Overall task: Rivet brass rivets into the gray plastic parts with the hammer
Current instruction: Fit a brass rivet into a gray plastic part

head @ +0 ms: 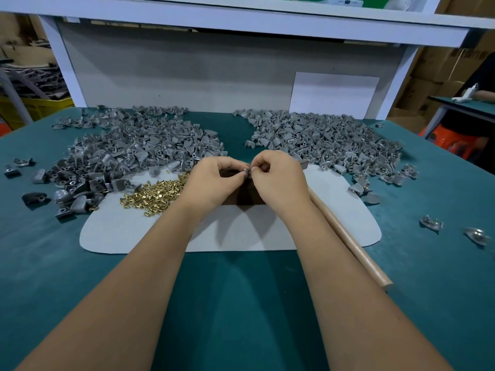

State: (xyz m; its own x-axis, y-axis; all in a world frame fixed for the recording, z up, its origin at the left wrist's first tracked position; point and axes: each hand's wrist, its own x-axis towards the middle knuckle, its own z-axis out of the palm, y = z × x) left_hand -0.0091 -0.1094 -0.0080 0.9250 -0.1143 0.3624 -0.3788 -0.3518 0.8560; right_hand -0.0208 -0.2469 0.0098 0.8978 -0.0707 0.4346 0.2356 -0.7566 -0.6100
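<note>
Both hands meet over the far middle of the pale gray mat [235, 231], which serves as the landmark here. The left hand [214, 180] and the right hand [278, 178] have their fingers curled inward, fingertips pinching one small gray plastic part [247, 172] between them, above a dark block [242, 194] that sits on the mat's far centre. The part is too small and too covered by fingers to tell which way it points.

On the mat's left far corner lies a heap of brass rivets [158, 192], just beside the left wrist. The hammer [348, 236] lies along the mat's right side, its long wooden handle running from the near right, off the mat's near edge, up toward the far left; its head is mostly hidden behind the right hand.

Beyond the mat's far left edge spreads a large pile of gray parts [128, 148], and beyond its far right edge a second pile [321, 137]. All rest on the green table [241, 303].
</note>
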